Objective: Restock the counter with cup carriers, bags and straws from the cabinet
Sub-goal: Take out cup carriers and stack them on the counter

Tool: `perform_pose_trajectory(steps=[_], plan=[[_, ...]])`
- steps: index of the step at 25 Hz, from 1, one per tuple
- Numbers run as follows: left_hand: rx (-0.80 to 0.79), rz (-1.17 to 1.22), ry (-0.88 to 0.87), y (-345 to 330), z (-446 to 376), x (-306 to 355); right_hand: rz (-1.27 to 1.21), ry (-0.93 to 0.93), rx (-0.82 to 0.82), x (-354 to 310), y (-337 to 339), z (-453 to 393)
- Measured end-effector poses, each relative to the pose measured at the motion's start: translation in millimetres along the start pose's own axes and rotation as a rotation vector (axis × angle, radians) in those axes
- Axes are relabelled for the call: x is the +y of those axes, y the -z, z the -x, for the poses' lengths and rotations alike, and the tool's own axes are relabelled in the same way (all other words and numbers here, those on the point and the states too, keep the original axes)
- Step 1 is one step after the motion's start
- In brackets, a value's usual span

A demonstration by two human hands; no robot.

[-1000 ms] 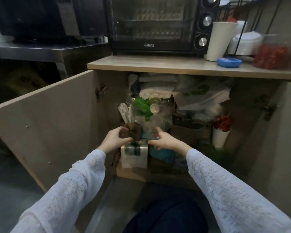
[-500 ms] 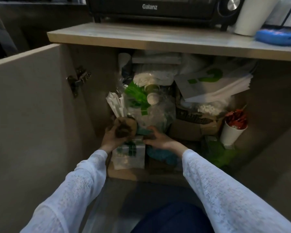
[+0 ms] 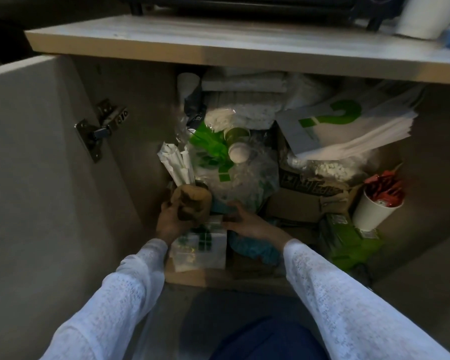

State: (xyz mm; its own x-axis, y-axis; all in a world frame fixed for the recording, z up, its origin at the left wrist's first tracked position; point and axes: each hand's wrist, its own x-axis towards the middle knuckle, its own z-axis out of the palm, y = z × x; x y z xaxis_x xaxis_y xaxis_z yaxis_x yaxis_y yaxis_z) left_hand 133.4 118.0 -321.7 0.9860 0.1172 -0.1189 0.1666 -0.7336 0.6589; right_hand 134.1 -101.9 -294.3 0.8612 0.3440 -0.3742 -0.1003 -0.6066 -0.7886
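Left hand (image 3: 170, 220) gripping brown cup carriers (image 3: 192, 203) (cabinet (image 3: 50, 152) open), right hand (image 3: 247, 223) beside

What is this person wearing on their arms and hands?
Both arms are covered by long white sleeves of a thin knit with a fine, lacy open texture, ending at the wrists. The left hand and the right hand are bare: no gloves, and no rings, watch or bracelets can be made out in this dim light.
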Motion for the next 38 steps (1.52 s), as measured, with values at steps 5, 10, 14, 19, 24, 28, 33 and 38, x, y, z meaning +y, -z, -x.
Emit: perform_pose_trajectory(steps=[5,10,14,19,24,28,33,38], plan=[[-0.004,0.031,-0.014,4,2,4,0.010,0.010,0.006,-2,0,5],[-0.022,0.020,-0.073,7,17,8,0.008,0.028,0.002,-3,3,21],[-0.006,0.041,-0.104,12,29,25,0.022,0.022,0.008,-3,9,40],[0.012,0.013,-0.125,15,53,49,0.008,-0.001,0.059,-3,14,66],[0.031,0.054,-0.185,15,78,67,0.057,0.031,0.106,0,22,98],[0.006,0.105,-0.283,23,109,97,0.045,0.047,0.170,1,31,129],[-0.024,0.167,-0.326,29,137,130,0.095,0.071,0.278,5,38,163],[-0.065,0.273,-0.401,35,166,156,0.048,0.135,0.346,7,55,201]])
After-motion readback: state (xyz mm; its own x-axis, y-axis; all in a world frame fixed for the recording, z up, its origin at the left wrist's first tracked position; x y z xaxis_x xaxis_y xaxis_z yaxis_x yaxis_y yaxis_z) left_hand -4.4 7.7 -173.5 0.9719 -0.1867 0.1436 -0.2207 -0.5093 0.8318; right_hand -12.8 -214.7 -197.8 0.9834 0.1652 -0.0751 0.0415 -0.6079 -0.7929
